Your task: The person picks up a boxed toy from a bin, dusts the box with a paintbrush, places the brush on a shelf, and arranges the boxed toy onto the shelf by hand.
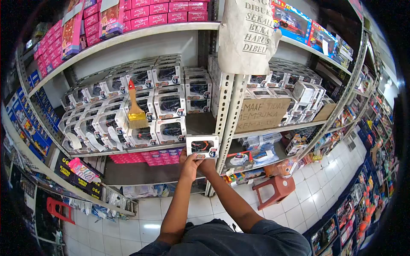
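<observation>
In front of the shelf post I hold up a white windowed toy box (pixel 209 152) with a dark toy vehicle inside. My left hand (pixel 188 165) grips its lower left corner, thumb on the front. Below the box is my right hand (pixel 206 165), supporting it from beneath and behind; its fingers are mostly hidden. A paintbrush (pixel 136 106) with a wooden handle and red tip leans bristles-down against stacked boxes of the same kind (pixel 170 103), left of my hands.
Pink boxes (pixel 157 19) fill the upper shelf. A cardboard sign (pixel 260 114) and a paper notice (pixel 247 38) are fixed around the metal post (pixel 225 123). A red plastic stool (pixel 275 190) stands on the tiled floor at right. More toys line the aisle.
</observation>
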`<state>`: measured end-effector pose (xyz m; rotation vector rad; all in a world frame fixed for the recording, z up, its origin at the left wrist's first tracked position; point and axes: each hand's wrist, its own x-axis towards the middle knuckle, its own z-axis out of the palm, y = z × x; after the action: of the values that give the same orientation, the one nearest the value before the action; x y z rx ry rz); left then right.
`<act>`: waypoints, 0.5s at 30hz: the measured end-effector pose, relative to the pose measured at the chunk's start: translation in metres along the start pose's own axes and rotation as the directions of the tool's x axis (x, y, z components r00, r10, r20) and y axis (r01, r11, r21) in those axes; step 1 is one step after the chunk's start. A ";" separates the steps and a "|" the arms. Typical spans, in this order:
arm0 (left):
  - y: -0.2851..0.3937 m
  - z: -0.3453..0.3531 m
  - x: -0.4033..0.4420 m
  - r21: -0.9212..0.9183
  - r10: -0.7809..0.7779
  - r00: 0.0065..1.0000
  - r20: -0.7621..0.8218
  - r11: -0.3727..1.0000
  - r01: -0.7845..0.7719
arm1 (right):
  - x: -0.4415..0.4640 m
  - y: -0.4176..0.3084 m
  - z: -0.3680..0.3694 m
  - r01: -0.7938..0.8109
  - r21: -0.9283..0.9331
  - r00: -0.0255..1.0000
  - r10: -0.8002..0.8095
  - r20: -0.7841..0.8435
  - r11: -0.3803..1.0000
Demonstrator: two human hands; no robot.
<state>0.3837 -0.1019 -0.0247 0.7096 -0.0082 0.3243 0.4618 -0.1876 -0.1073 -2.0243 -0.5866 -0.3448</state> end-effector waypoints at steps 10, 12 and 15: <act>0.014 0.042 -0.034 -0.028 0.153 0.984 -0.095 0.987 -0.156 | -0.004 -0.057 -0.083 -0.132 0.423 0.959 0.007 0.285 0.896; 0.014 0.047 -0.047 0.058 0.198 0.971 -0.130 0.980 -0.192 | -0.009 -0.053 -0.084 -0.076 0.636 0.994 0.010 0.107 0.768; 0.012 0.042 -0.056 0.114 0.226 0.959 -0.174 0.971 -0.208 | -0.014 -0.053 -0.100 -0.211 0.790 0.975 0.182 0.128 0.575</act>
<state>0.3313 -0.1363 0.0085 0.7724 0.1076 0.6047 0.4211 -0.2555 -0.0255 -1.1753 -0.4115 0.1045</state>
